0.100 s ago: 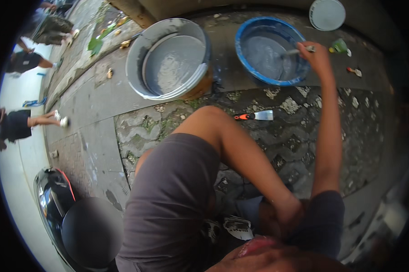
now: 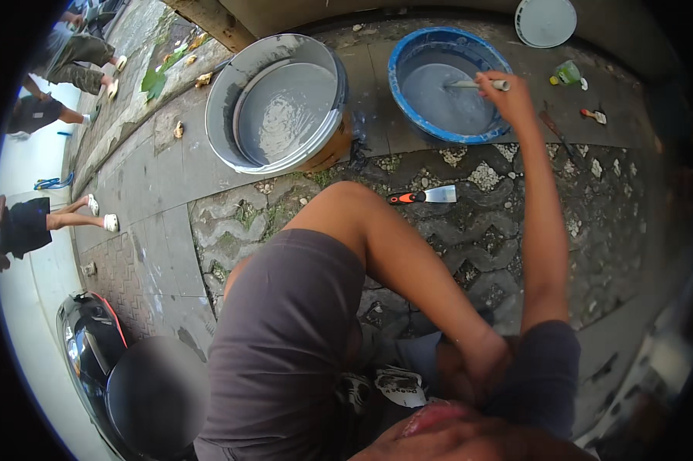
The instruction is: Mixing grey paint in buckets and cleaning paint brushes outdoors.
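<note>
A stick [image 2: 462, 84] is held in the blue basin [image 2: 446, 137] by the right hand [image 2: 508, 98].
The stick is gripped by closed fingers, its left end at the grey liquid [image 2: 423, 96]; whether it is dipped cannot be told. How the left hand's fingers are set cannot be told. To the basin's left, a bucket [image 2: 222, 104] is partly filled. Nearer, a scraper [image 2: 437, 194] is laid on the paving [image 2: 508, 265]; at far right, a lid [image 2: 546, 23] and a brush [image 2: 596, 117] are seen.

Paved ground [image 2: 154, 184], blue basin [image 2: 448, 138], bucket [image 2: 329, 150], scraper [image 2: 438, 194]
</note>
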Demonstrator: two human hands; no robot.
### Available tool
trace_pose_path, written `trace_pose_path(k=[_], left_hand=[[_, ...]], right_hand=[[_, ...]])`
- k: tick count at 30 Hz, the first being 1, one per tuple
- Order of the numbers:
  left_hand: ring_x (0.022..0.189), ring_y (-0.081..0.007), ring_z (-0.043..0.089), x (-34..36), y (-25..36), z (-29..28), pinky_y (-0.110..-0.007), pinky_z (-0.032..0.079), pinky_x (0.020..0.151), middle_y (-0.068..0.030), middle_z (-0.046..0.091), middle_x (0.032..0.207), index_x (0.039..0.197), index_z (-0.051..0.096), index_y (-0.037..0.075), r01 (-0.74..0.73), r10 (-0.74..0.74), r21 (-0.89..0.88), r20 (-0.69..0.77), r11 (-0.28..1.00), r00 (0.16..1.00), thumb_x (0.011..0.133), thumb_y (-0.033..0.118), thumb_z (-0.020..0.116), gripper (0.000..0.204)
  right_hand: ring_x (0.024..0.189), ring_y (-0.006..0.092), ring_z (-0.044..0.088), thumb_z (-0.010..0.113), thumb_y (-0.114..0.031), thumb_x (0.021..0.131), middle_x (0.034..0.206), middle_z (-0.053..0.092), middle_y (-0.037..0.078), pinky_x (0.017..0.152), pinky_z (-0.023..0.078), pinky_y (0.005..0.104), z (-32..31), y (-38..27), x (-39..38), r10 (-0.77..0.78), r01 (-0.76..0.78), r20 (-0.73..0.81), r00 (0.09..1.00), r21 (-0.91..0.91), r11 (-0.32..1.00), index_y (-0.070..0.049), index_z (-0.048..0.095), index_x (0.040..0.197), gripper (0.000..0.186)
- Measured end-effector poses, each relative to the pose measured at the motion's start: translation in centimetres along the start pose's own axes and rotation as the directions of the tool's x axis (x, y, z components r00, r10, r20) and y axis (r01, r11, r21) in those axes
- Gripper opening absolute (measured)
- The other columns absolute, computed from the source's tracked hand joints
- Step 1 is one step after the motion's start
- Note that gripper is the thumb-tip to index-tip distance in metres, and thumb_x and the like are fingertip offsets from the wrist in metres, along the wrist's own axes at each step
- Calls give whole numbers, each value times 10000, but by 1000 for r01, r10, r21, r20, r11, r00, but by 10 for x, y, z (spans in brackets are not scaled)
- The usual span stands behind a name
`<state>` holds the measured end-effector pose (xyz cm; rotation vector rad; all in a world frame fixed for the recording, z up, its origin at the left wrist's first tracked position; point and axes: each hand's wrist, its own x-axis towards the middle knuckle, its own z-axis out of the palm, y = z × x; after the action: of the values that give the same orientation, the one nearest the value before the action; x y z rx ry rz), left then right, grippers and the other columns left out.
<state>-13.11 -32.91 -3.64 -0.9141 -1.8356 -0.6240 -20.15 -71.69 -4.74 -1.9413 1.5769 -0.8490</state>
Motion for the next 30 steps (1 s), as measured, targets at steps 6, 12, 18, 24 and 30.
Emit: trace_pose_path(k=[6,12,18,24,30], left_hand=[[756,-156,648,1,0,0,-397,485,630,93,631,817,940,639,306,47,-47,-2,50,999,998,905,288,535,110],[762,-148,651,3,-6,3,-399,488,621,105,630,825,965,631,327,-27,27,13,-8,1000,1000,905,291,533,120],[783,-152,656,2,-1,-4,-406,488,611,106,631,834,969,635,312,11,-9,-78,27,997,1000,897,319,540,120],[790,-150,652,-3,1,11,-410,486,616,108,630,840,1002,648,325,30,-30,7,25,1000,999,883,338,554,152],[746,-164,644,-1,2,7,-414,477,609,92,626,802,915,646,297,25,-26,-59,-29,998,999,877,318,566,92]], right_hand=[[665,99,693,681,-309,948,823,729,51,598,557,233,-33,-30,-1,118,-210,404,907,191,959,-17,750,960,300],[625,117,690,687,-317,938,740,721,70,579,544,270,-49,-18,12,156,-148,115,981,-74,986,-9,746,957,314],[650,130,705,682,-320,941,751,725,70,584,547,281,2,-24,-1,-41,43,64,997,-35,998,-15,747,966,313],[645,131,702,680,-315,941,765,723,54,595,558,277,-34,-33,5,140,-185,344,928,99,978,-22,749,954,301],[677,135,711,687,-324,937,781,735,46,590,555,275,-26,-14,10,51,-43,43,998,-172,984,-41,759,985,296]])
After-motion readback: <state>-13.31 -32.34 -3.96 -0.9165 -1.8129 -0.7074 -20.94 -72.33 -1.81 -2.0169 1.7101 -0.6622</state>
